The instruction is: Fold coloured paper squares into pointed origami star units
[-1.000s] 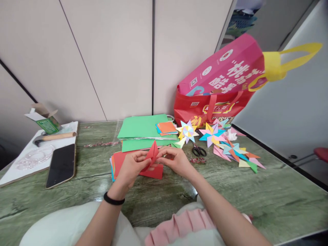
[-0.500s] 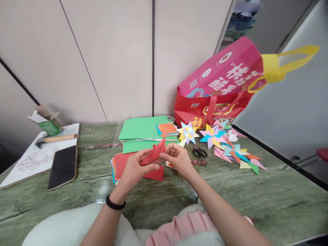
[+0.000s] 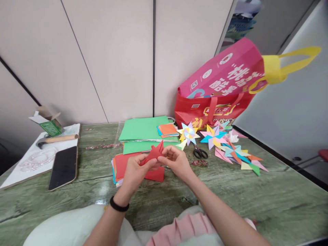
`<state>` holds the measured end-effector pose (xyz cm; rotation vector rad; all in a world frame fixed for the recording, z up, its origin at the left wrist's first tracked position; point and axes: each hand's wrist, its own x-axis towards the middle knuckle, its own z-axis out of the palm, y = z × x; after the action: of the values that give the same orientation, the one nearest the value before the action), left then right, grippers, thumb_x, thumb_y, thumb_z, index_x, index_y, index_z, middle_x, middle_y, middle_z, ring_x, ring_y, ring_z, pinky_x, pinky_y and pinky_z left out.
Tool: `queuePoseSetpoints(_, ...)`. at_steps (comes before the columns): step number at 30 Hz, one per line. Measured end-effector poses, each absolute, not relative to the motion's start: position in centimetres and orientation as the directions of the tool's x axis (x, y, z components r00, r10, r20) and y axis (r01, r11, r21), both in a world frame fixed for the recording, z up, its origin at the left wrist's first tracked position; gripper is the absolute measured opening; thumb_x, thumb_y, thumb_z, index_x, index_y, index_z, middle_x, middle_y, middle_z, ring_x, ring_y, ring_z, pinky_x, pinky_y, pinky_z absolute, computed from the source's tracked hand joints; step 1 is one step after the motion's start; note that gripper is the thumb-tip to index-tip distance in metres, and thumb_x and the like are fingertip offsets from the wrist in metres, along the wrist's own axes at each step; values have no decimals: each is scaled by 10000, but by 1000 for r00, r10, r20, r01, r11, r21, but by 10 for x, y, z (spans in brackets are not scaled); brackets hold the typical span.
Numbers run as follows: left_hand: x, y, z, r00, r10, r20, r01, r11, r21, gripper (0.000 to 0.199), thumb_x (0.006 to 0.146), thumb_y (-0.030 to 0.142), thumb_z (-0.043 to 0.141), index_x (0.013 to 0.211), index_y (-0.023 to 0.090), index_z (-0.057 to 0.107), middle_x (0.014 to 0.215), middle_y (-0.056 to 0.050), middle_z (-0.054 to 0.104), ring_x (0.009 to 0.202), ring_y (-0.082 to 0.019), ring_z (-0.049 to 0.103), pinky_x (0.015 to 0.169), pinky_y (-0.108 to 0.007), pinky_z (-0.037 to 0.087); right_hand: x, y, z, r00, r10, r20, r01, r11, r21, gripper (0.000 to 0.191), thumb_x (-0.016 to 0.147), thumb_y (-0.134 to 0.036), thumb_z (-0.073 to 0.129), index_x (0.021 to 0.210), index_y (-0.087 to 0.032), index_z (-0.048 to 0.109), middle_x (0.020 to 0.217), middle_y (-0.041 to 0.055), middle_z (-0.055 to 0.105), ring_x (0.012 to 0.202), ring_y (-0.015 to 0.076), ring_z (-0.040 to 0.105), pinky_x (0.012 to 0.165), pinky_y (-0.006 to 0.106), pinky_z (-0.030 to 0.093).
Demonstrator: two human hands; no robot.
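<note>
A folded red paper piece (image 3: 154, 152) with pointed tips is held above the table between both hands. My left hand (image 3: 138, 169) pinches its left and lower part, thumb on top. My right hand (image 3: 176, 160) grips its right edge between thumb and fingers. Beneath the hands lie red paper sheets (image 3: 120, 165) on a stack of coloured sheets. Behind them sit green sheets (image 3: 145, 128) and small orange squares (image 3: 168, 129).
Right of the hands are scissors (image 3: 200, 152), folded paper stars (image 3: 189, 133) and a red bag (image 3: 192, 111) with a pink bag in it. At the left lie a phone (image 3: 63, 168), a hammer (image 3: 60, 138) and a small box (image 3: 50, 126) on a white board.
My left thumb has moved up onto the red paper, and my left hand has closed in slightly. The paper's tips have shifted a little down and left.
</note>
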<state>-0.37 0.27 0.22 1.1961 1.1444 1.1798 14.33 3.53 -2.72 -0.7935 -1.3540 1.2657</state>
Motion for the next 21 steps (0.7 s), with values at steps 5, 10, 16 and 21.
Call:
queuePoseSetpoints(5,-4,3,0,100,995,14,-4,-14,1000,226,669,322,695,784,127,690,763,-50,727,729,-210,680,685,-285,543,143,35,-26,-187,961,205,-227,161,-961,440,572,-281,769,869,-214,452,667,-43,580,601,111,540,550,225,422)
queuePoseSetpoints(10,-7,4,-2,167,986,1,0,-1,1000,269,684,345,684,843,128,682,854,-76,727,807,-244,677,744,-329,536,144,34,-23,-224,968,110,-224,59,-973,525,539,-308,779,963,-193,491,642,-36,614,581,125,566,589,262,453)
queuePoseSetpoints(16,-10,2,3,371,926,-69,-180,144,973,308,716,344,663,947,140,658,937,-85,714,907,-267,655,851,-403,491,152,39,-22,-303,953,22,-319,-79,-945,332,500,-290,799,740,-154,614,636,-23,635,538,88,555,543,214,438)
queuePoseSetpoints(21,-10,-2,9,504,863,-30,-320,219,922,285,719,313,673,945,143,639,1105,-122,650,1099,-295,551,981,-436,385,156,39,-19,-397,915,-67,-400,-238,-885,290,549,-303,778,759,-153,644,725,6,674,617,109,613,590,221,464)
